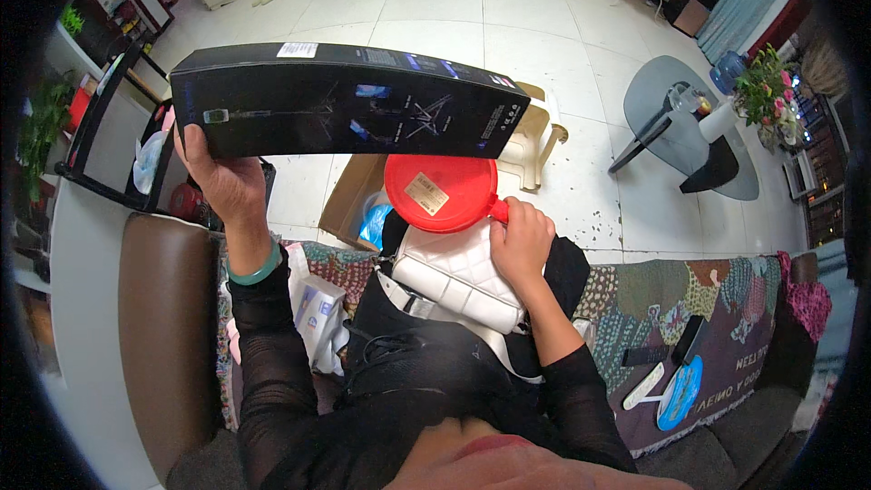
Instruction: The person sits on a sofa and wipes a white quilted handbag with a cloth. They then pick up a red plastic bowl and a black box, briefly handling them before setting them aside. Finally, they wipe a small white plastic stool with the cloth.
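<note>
My left hand [228,180] grips one end of a long black carton [292,116], held up in front of me. The carton bears printed pictures of a stand and some writing. A round red lid or shallow dish [442,184] with a paper label sits under the carton's lower edge, and my right hand [524,238] holds its short handle. Beneath it, a white quilted handbag [456,286] lies across my lap, its strap trailing down towards my right side.
An open cardboard box [340,211] with blue plastic inside stands before my knees, beside a beige plastic stool [534,143]. A pack of tissues [320,309] lies at my left; remote controls [646,355] and a blue hand fan [680,395] rest on the sofa cover [721,367]. A glass table [653,92] stands right.
</note>
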{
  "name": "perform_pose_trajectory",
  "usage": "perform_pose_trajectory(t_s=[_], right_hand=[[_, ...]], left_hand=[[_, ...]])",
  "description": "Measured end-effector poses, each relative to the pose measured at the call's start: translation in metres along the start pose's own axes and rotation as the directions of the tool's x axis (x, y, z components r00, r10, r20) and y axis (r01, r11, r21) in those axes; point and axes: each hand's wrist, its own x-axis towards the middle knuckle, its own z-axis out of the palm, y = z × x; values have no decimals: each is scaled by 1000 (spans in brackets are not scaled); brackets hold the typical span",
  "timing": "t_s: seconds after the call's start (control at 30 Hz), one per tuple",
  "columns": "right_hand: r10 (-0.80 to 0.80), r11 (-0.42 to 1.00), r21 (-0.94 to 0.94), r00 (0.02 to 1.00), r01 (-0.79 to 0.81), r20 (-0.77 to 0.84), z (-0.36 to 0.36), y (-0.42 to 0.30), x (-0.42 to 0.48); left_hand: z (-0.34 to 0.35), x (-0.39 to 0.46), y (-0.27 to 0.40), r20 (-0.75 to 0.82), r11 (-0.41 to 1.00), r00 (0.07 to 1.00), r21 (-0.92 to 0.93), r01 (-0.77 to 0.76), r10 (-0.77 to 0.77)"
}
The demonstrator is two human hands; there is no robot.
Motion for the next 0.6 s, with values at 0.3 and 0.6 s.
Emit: perform_pose_trajectory(t_s=[0.3, 0.6], right_hand=[[-40, 999, -24, 998, 39, -39, 2, 3, -3], [35, 999, -24, 999, -34, 31, 2, 0, 1]], left_hand=[[95, 6, 46, -120, 995, 988, 28, -94, 97], [115, -10, 9, 332, 963, 939, 271, -8, -85]])
